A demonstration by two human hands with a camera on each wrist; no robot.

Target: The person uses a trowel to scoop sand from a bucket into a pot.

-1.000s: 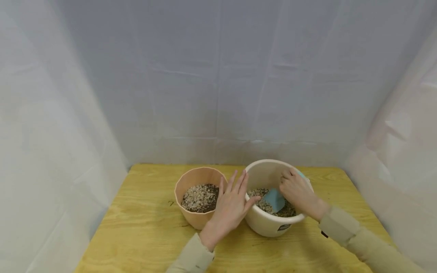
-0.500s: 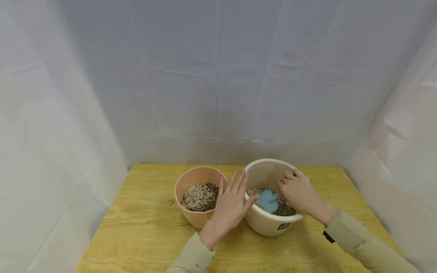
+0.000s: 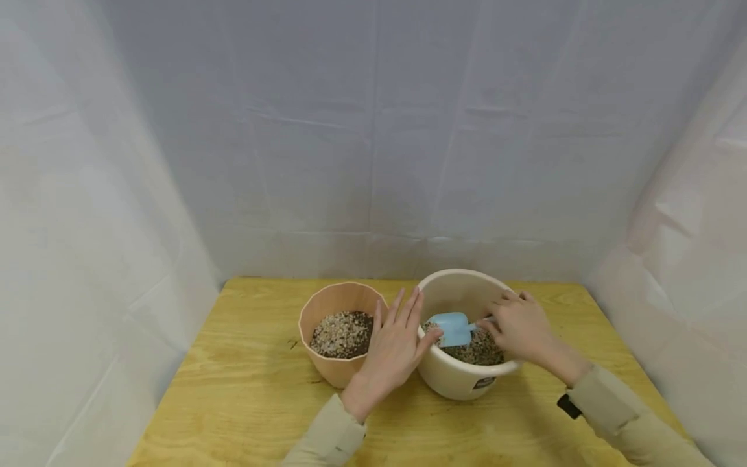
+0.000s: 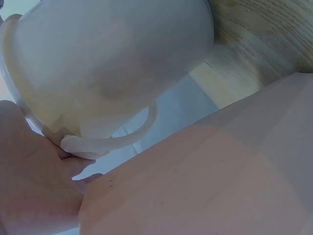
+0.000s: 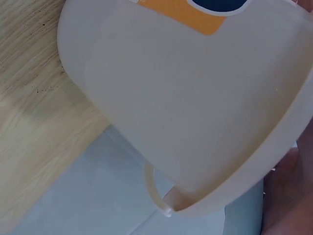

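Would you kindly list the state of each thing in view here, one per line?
Cream bucket: upright, partly filled with gravelly soil.
Pink pot: upright, holding soil, beside the bucket.
Blue scoop: lifted over the bucket's soil, blade towards the pot.
Right hand: grips the scoop's handle.
Left hand: fingers straight, resting on the rims where pot and bucket meet.
Wooden table: bearing both containers.
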